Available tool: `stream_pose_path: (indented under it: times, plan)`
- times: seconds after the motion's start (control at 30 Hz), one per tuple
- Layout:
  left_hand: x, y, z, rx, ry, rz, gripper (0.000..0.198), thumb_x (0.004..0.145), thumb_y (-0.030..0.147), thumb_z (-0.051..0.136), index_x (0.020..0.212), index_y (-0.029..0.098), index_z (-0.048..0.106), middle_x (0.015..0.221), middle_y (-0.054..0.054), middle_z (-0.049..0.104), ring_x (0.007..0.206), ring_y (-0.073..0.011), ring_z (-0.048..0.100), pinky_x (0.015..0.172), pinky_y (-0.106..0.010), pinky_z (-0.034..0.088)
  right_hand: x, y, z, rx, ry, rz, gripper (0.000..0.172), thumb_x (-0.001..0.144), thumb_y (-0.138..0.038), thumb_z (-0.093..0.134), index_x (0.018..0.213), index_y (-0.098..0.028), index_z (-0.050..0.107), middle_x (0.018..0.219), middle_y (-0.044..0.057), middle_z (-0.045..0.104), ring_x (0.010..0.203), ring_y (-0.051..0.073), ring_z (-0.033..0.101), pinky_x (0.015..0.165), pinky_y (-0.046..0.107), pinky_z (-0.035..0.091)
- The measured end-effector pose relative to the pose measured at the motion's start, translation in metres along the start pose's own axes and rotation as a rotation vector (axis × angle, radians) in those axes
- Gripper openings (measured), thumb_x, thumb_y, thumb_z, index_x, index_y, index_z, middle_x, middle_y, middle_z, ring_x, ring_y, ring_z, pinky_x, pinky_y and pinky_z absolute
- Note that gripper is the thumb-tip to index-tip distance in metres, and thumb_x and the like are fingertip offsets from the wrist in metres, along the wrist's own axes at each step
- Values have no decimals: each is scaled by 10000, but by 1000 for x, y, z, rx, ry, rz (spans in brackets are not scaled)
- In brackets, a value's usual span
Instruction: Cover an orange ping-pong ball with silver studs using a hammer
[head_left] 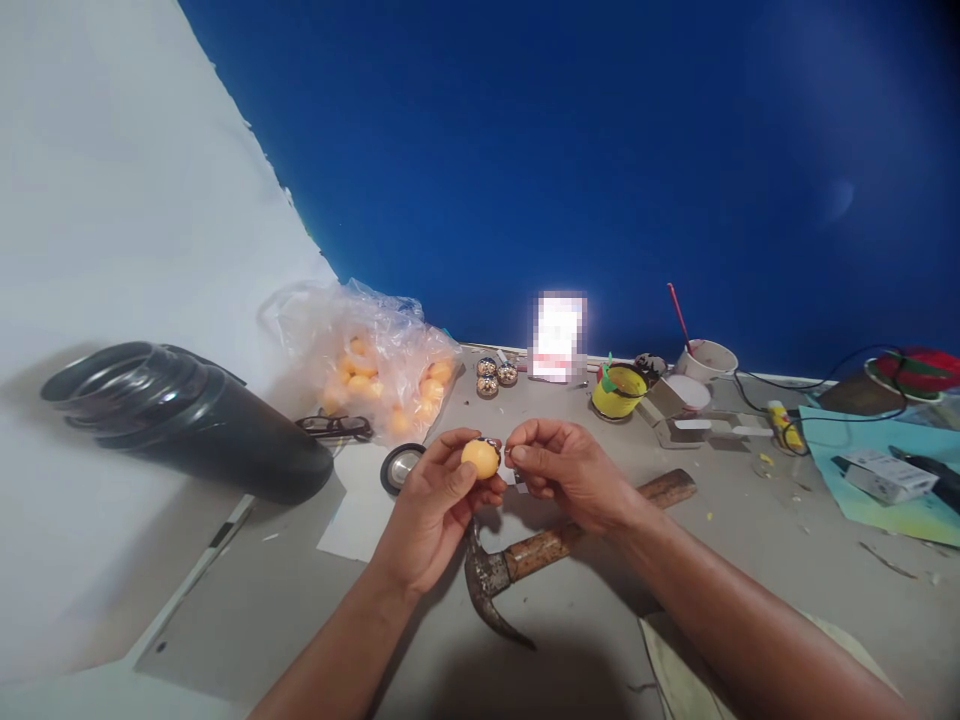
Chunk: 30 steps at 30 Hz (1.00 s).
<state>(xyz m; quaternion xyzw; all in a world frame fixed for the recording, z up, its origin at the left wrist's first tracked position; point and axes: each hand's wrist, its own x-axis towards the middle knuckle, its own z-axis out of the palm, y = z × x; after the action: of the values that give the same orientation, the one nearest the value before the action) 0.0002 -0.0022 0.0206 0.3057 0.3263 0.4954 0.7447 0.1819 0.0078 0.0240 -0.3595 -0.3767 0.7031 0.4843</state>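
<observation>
My left hand (431, 500) is closed around a small yellow-orange ball (478, 461), held between thumb and fingers above the table. Dark, shiny pieces cover the ball's right side. Close beside that side, my right hand (566, 468) pinches thumb and fingertips together; whatever is between them is too small to make out. Below both hands a claw hammer (544, 552) lies on the table, its rusty head to the left and its wooden handle running partly under my right forearm. Just left of my left hand is a round black-rimmed object (403, 468) with a silvery middle.
A clear plastic bag (375, 370) of yellow-orange balls lies back left, near glasses (337, 427) and a large dark flask (202, 425). Shiny mosaic-like balls (487, 383), a bright blurred screen (559, 335), a yellow cup (619, 392) and a white tub (706, 360) line the back.
</observation>
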Motion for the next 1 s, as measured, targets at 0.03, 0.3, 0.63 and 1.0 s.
stream_pose_path:
  times: [0.03, 0.3, 0.63, 1.0]
  plan:
    - [0, -1, 1, 14, 6, 21, 399, 740, 266, 881, 1097, 201, 715, 951, -33, 736, 750, -154, 717, 699, -250, 591, 0, 0, 0, -19, -4, -10, 325, 678, -413, 898, 772, -162, 713, 649, -7, 648, 470, 51, 394, 431, 205, 263]
    - [-1, -5, 1, 79, 42, 86, 351, 731, 227, 879, 1046, 197, 727, 1087, -53, 734, 865, -155, 708, 801, -275, 605, -1, 3, -1, -116, 11, -37, 294, 707, -416, 870, 770, -169, 722, 636, -12, 645, 481, 61, 419, 457, 216, 293]
    - [-1, -10, -3, 251, 10, 178, 302, 833, 249, 800, 1119, 208, 710, 1207, -82, 721, 936, -159, 685, 829, -275, 583, -4, 0, 3, -198, 88, -29, 279, 689, -390, 877, 743, -165, 720, 603, -10, 649, 492, 67, 411, 469, 222, 281]
    - [-4, -10, -1, 307, 30, 216, 295, 825, 257, 805, 1096, 203, 702, 1168, -79, 748, 921, -171, 727, 840, -293, 612, -4, -5, 1, -193, 13, -12, 245, 710, -378, 865, 733, -174, 731, 631, 7, 692, 496, 69, 434, 476, 225, 278]
